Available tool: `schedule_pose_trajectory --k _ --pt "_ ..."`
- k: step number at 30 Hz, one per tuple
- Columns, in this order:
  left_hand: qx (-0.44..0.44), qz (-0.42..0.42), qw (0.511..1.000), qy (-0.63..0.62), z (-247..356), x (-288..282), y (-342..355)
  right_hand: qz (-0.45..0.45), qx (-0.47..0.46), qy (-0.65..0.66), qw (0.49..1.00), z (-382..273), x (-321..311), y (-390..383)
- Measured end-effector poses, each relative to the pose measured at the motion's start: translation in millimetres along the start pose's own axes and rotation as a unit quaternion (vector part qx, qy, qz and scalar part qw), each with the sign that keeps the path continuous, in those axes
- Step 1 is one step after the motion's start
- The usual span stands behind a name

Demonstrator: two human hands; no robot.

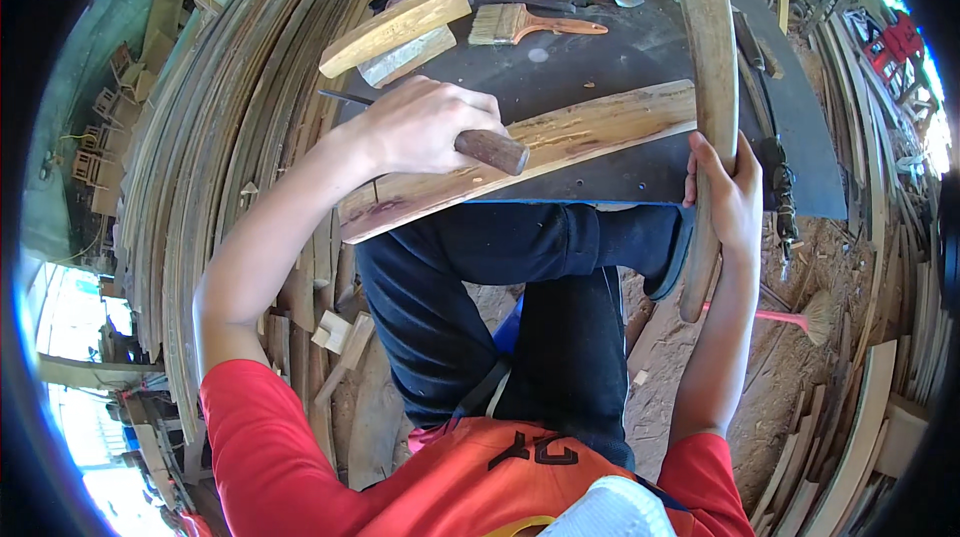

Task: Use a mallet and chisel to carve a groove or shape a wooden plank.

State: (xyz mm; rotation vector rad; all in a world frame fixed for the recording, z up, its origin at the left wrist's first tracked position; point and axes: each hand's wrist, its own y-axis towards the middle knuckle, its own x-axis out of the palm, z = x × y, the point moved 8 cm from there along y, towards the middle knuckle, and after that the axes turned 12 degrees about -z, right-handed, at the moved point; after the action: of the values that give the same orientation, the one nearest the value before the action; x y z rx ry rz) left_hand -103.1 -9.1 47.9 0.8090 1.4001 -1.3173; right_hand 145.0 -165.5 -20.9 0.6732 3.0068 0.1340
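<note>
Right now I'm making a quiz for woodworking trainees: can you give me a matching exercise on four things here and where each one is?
Things:
1. round brown wooden tool handle
2. long curved wooden piece
3. flat brush with pale bristles and a wooden handle
4. long rough plank of reddish wood

Places:
A. lying free at the far side of the dark bench top
B. gripped in the left hand
C. held upright by the right hand
D. lying slantwise across the bench's near edge

Pairs: 1-B, 2-C, 3-A, 4-D

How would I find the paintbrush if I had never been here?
Look at the dark workbench in front of the person. Near its far edge, right of two pale wooden blocks, lies the paintbrush. It alone has pale bristles and a slim orange-brown handle.
</note>
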Motion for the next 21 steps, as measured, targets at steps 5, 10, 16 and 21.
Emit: schedule_pose_trajectory --k 5,10,16,21 --pt "0.031 0.018 0.999 0.007 -1 0 2 0.003 -0.01 0.016 1.0 -2 2 0" --pt "0.049 -0.008 0.999 0.022 3 -5 7 0.007 -0.004 0.036 0.999 -1 0 -5" --pt "0.085 0.024 0.988 0.128 13 -3 -1 -0.011 -0.019 0.035 0.999 -1 4 1" --pt "0.11 0.058 0.961 0.247 20 18 1 -0.01 -0.012 0.034 0.999 0 2 -2"
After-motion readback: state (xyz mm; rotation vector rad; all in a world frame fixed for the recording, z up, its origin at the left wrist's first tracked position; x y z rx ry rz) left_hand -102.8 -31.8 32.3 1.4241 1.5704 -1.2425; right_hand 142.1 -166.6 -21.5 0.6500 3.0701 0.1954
